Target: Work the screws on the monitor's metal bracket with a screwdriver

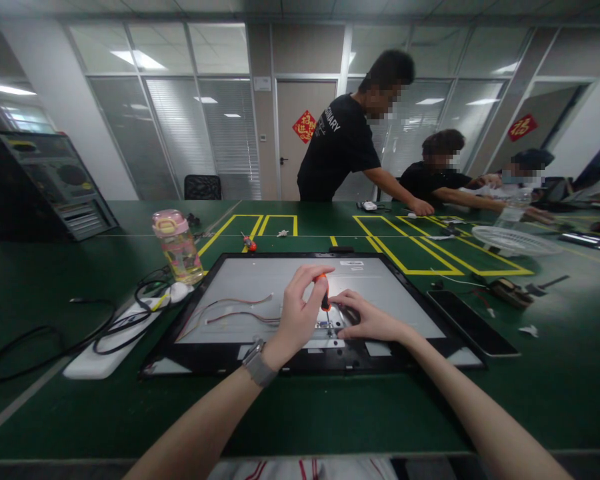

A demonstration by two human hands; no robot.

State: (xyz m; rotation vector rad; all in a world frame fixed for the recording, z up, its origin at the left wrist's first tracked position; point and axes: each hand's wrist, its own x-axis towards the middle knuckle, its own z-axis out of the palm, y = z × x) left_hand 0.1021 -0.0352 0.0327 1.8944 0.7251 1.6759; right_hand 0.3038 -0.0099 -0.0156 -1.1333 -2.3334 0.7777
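Observation:
A flat monitor panel (260, 277) with a black frame lies face down on the green table, thin coloured wires (230, 310) running across its grey back. My left hand (300, 313), a watch on its wrist, is closed round an orange-handled screwdriver (324, 293) held upright, its tip down on a small metal board (330, 321) near the panel's front edge. My right hand (367, 320) rests beside that board, fingers curled and pressing on the panel next to the screwdriver tip.
A pink-capped water bottle (179, 248), black cables (105, 323) and a white strip lie left. A computer case (45, 183) stands far left. A dark slab (473, 323), small parts and a fan grille (515, 241) lie right. Three people work at the far right of the table.

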